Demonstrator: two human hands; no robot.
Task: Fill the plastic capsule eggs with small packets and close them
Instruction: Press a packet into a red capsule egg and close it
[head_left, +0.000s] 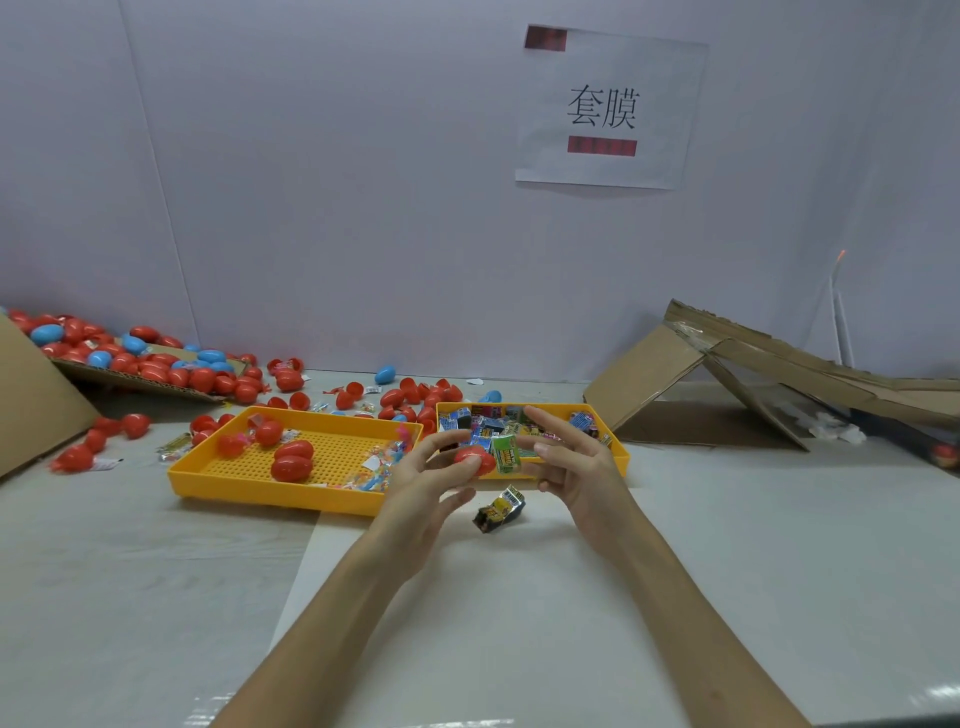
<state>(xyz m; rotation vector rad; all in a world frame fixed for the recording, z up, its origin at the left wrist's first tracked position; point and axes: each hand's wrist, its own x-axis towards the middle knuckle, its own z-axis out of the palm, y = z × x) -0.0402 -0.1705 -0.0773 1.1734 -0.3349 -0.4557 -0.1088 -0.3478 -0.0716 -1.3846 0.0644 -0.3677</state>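
My left hand (423, 480) holds a red capsule egg half (474, 458) between thumb and fingertips, above the table's middle. My right hand (571, 457) pinches a small green packet (506, 453) right beside the egg's open side, with its other fingers spread. A yellow and black packet (500, 509) lies on the table just below both hands. The right yellow tray (618, 457) behind my hands holds several small packets. The left yellow tray (249, 480) holds closed red eggs (292, 460) and some clear packets.
Loose red and blue eggs (405, 397) lie scattered behind the trays and on a cardboard sheet (145, 382) at far left. A collapsed cardboard box (753, 384) stands at the right. A white wall with a paper sign (608, 109) closes the back.
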